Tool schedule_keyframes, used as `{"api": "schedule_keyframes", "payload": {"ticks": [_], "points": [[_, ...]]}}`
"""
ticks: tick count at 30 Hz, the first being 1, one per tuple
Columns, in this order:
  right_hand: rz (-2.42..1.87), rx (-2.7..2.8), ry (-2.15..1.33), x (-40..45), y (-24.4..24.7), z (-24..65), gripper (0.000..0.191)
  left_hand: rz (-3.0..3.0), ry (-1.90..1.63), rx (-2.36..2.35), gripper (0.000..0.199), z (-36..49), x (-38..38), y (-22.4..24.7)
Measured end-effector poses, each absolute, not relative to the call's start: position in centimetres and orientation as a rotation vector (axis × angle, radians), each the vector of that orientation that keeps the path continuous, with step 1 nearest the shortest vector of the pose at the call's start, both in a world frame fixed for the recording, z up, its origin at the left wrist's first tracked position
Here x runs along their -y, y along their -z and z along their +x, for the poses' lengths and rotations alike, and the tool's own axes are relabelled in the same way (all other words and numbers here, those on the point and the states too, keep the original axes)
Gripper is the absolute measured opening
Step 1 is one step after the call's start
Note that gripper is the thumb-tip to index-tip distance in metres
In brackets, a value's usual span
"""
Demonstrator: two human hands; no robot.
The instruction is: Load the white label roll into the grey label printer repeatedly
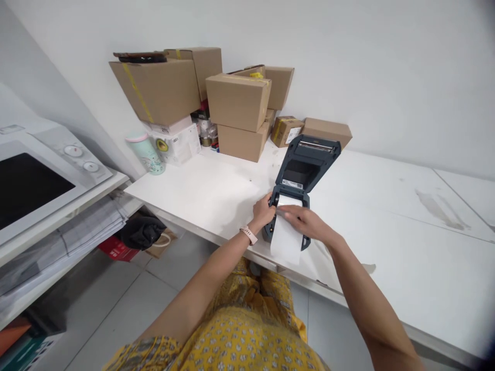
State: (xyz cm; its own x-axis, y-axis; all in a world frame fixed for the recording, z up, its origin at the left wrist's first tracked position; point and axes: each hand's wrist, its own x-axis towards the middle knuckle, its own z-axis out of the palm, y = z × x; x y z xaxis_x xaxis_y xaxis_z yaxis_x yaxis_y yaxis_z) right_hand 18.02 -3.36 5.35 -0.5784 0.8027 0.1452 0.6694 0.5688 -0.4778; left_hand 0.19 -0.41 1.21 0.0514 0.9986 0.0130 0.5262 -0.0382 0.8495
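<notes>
Clothing point(247, 340), yellow and patterned, is filling the near foreground, with grey floor tiles point(166, 275) showing beyond it. White table point(216, 188) is running across ahead; on its right part a greyish stain point(439, 208) is marking the surface near a seam. To the left, a white microwave point(87, 178) is sitting on a shelf unit, stacked papers point(77, 232) lying beneath. Farther back, a mint tumbler point(147, 154) is standing just beside a white box point(181, 147), and cardboard boxes point(238, 105) are rising in stacks before a plain white wall point(367, 62).

Hands: both are working at the label printer point(311, 162), very near each other. Left hand point(264, 211), with a pale pink wristband point(248, 236) at its wrist, is curling at the printer's left edge; whether it is gripping cannot be told. Right hand point(305, 221) is reaching in from the right, lying over the paper, fingers pointing left; whether these are pinching anything cannot be told.

Printer: dark grey-blue, sitting near the table's front edge. White paper strip point(286, 245) is hanging forward out of its base. Beyond, the lid is standing open, tilting back, its inner side showing.
</notes>
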Motion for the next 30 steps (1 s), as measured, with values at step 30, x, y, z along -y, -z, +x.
{"api": "schedule_keyframes", "payload": {"ticks": [30], "points": [[-1.476,2.158,0.042,13.1,-0.7,12.0,0.042,1.743,-0.724,-1.656,0.068,0.6,-0.1,-1.8]]}}
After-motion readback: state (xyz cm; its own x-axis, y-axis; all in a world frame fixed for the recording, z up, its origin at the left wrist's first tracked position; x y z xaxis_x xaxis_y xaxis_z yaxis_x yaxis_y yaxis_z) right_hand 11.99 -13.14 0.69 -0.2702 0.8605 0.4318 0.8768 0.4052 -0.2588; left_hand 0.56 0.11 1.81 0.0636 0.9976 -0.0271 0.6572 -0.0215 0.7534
